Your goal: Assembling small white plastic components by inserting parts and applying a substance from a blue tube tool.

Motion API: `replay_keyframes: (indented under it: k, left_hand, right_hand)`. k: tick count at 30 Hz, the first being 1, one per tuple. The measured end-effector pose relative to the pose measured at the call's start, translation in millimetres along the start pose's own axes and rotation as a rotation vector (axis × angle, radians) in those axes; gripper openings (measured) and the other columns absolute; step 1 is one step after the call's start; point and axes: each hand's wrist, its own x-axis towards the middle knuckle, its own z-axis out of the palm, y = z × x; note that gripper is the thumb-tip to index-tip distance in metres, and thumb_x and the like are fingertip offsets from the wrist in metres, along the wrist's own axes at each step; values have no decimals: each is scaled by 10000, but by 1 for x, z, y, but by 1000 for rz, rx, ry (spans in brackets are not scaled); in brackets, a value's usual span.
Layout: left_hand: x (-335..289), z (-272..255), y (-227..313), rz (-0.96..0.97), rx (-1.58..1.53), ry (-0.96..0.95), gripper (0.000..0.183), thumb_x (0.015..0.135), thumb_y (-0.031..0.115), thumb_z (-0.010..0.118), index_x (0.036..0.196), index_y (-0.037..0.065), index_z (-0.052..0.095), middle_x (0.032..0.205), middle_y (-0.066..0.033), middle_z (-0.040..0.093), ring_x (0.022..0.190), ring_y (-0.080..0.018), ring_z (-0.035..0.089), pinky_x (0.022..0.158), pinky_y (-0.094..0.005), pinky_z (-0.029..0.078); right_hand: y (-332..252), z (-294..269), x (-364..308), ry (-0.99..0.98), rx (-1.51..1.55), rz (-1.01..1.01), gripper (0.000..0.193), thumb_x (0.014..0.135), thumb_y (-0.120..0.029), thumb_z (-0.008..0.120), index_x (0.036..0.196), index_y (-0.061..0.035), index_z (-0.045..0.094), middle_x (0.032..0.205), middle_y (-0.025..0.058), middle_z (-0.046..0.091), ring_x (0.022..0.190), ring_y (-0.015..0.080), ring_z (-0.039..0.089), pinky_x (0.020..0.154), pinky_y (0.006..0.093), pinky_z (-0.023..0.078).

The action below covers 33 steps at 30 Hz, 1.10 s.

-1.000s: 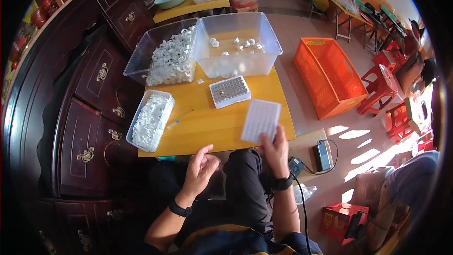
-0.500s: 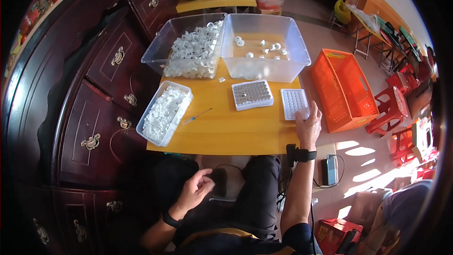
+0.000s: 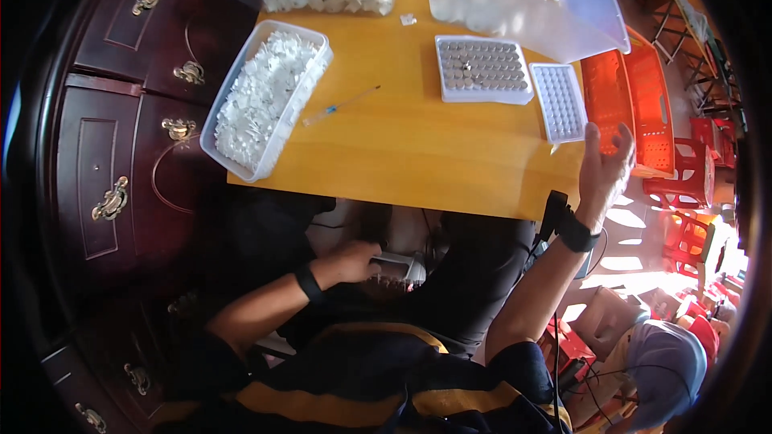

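Observation:
My right hand is raised off the table's right front corner, fingers apart and nothing in them. Close by its fingertips lies a white plastic tray with rows of small pockets. Left of that tray sits another white tray, filled with rows of small grey metal round pieces; a tiny loose bit rests on top. My left hand is low over my lap, its fingers curled next to a grey boxy object. Shadow hides the fingertips and whatever they hold.
On the yellow table, a white tub holds small white plastic pieces. A thin tool with a blue handle lies beside it. Two large clear bins stand at the back. An orange crate is right; dark wooden drawers are left.
My right hand has lifted away from the pocketed tray and its fingers have spread. My left hand has moved to the grey object by my lap. The view has tipped downward.

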Motion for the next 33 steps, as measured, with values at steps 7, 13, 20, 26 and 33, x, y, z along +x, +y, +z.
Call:
replay_keyframes:
  k: [7, 13, 20, 26, 33]
  left_hand:
    - [32, 74, 3, -10, 97, -575, 598, 761, 257, 664, 1249, -59, 524, 1241, -270, 585, 1194, -393, 550, 992, -433, 447]
    - [71, 99, -6, -132, -107, -755, 644, 704, 75, 675, 1320, 26, 497, 1332, -209, 529, 1265, -388, 484, 1009, -424, 430]
    - [89, 80, -24, 258, -6, -616, 548, 718, 152, 656, 1239, 11, 560, 1205, -199, 604, 1143, -355, 563, 934, -407, 469]
    - [110, 53, -39, 595, 283, -407, 484, 733, 228, 636, 1157, -5, 623, 1077, -189, 679, 1020, -322, 642, 860, -391, 508]
    - [48, 14, 18, 557, 289, 14, 183, 759, 152, 639, 831, -10, 687, 835, -202, 679, 840, -370, 665, 766, -438, 526]
  right_hand:
    - [40, 15, 6, -181, 70, 85, 625, 914, -470, 618, 1367, -59, 488, 1256, 181, 554, 1140, 287, 530, 961, 414, 420]
    - [37, 7, -3, -459, 300, 255, 566, 999, -375, 526, 1424, -12, 432, 1328, 130, 534, 1230, 191, 471, 1042, 310, 351]
    - [25, 4, -13, -505, 348, 266, 520, 1023, -304, 490, 1449, -27, 380, 1385, 142, 494, 1269, 224, 452, 1082, 349, 318]
    - [5, -6, -10, -190, 329, 99, 569, 969, -225, 580, 1473, -67, 368, 1381, 171, 508, 1254, 249, 494, 999, 426, 415]
    - [-33, 4, -20, -190, 735, -121, 338, 910, -95, 630, 1240, -30, 596, 1161, 90, 644, 1034, 171, 604, 825, 301, 499]
